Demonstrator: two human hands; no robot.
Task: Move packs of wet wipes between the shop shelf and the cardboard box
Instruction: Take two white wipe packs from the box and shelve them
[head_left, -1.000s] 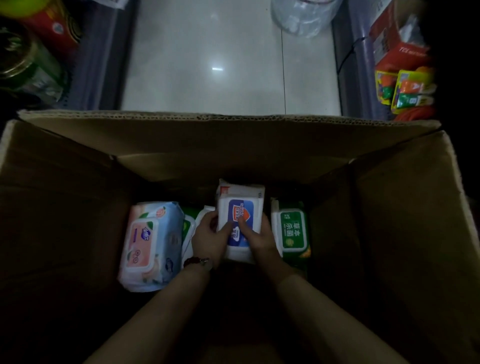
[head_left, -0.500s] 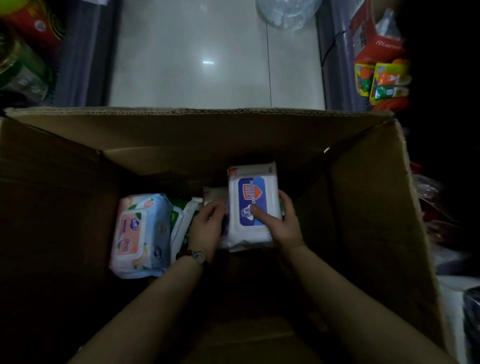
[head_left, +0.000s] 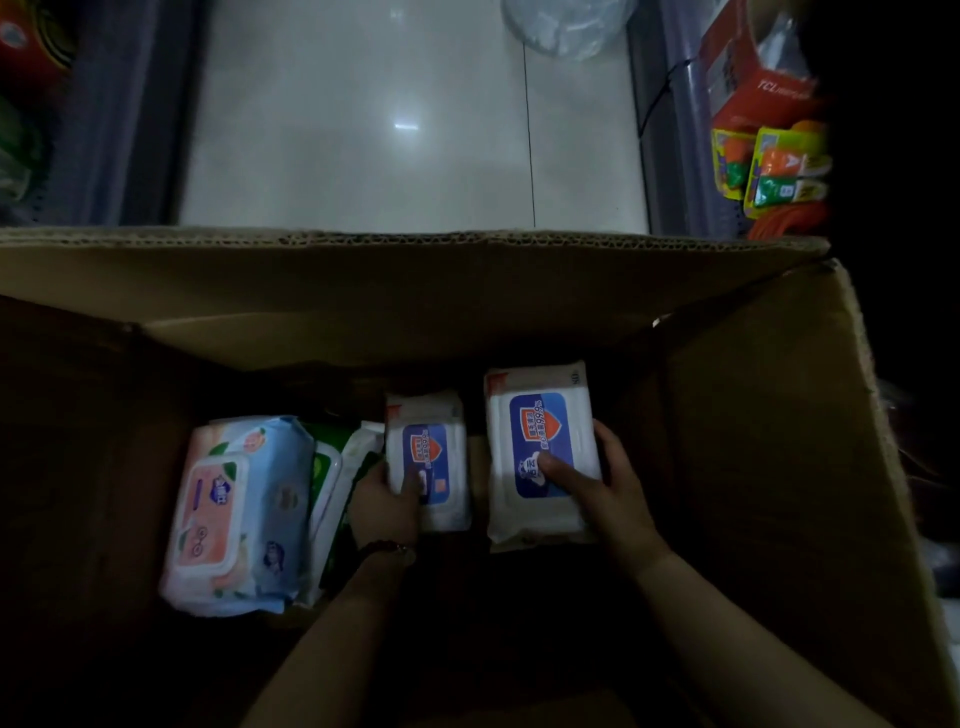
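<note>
Head view: I see both hands down in the cardboard box (head_left: 753, 415), centre frame. Right hand (head_left: 608, 488) grips a white-and-blue wipes pack (head_left: 540, 452), thumb on its label; left hand (head_left: 384, 499) grips a smaller matching pack (head_left: 426, 462). Peach pack (head_left: 234, 514) and green packs (head_left: 327, 467) lie lower left. Risks, I'd judge: slick film slipping from one-handed holds, packs snagging the box flap on lifting, dim light hiding a drop.

Box (head_left: 753, 467) right half open beside blue pack (head_left: 540, 452); left side blocked by pink pack (head_left: 234, 519), green packs (head_left: 327, 467).
</note>
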